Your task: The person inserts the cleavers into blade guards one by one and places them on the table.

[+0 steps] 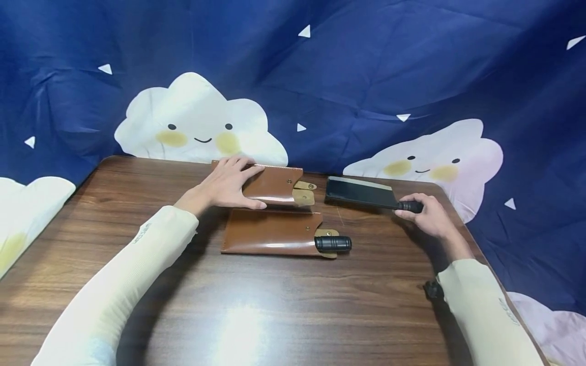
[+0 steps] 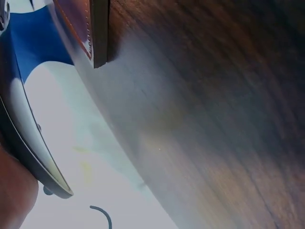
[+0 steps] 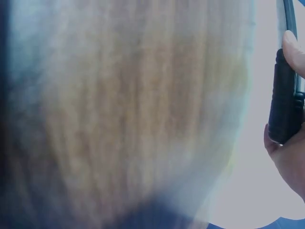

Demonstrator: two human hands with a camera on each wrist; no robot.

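Observation:
My left hand (image 1: 229,184) grips a brown leather knife sheath (image 1: 276,184) near the table's back edge, thumb along its near side and fingers over its far side. The sheath's open end and tan snap straps face right. A corner of the sheath (image 2: 76,21) shows at the top of the left wrist view. To its right, my right hand (image 1: 429,217) holds a cleaver (image 1: 359,193) by its black handle (image 3: 283,100). The dark blade points left toward the sheath's mouth, with its pale cutting edge along the far side.
Just in front of the gripped sheath lies a second brown sheath (image 1: 270,234), a black knife handle (image 1: 333,243) protruding from its right end. A small black object (image 1: 432,290) shows beside my right sleeve. The wooden table (image 1: 320,315) ends at a blue cloud-print curtain (image 1: 329,76).

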